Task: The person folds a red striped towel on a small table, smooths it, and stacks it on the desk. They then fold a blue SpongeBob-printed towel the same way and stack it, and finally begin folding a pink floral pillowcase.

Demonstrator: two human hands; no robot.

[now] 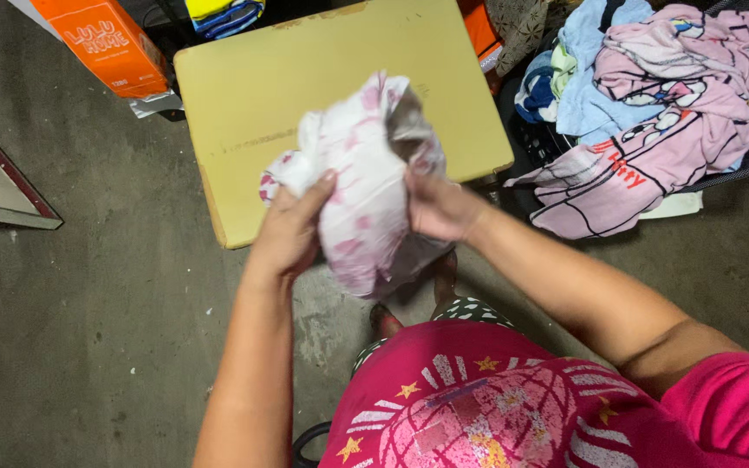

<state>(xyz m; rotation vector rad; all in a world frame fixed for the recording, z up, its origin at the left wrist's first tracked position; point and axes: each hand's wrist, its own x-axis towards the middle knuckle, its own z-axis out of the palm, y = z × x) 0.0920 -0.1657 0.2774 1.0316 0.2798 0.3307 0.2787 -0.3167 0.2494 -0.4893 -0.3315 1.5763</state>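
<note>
A white cloth with pink blotches [359, 173] hangs bunched between both hands, above the near edge of a low yellow table [270, 78]. My left hand [289, 232] grips its left side with the thumb pressed on the fabric. My right hand [437, 206] clutches its right side, fingers tucked into the folds. The cloth is blurred and its lower end droops toward my feet.
A pile of pink, blue and white clothes [652, 95] lies in a dark basket at the right. An orange box [106, 43] stands at the far left on the concrete floor [106, 295]. A framed board [2, 182] lies at the left edge.
</note>
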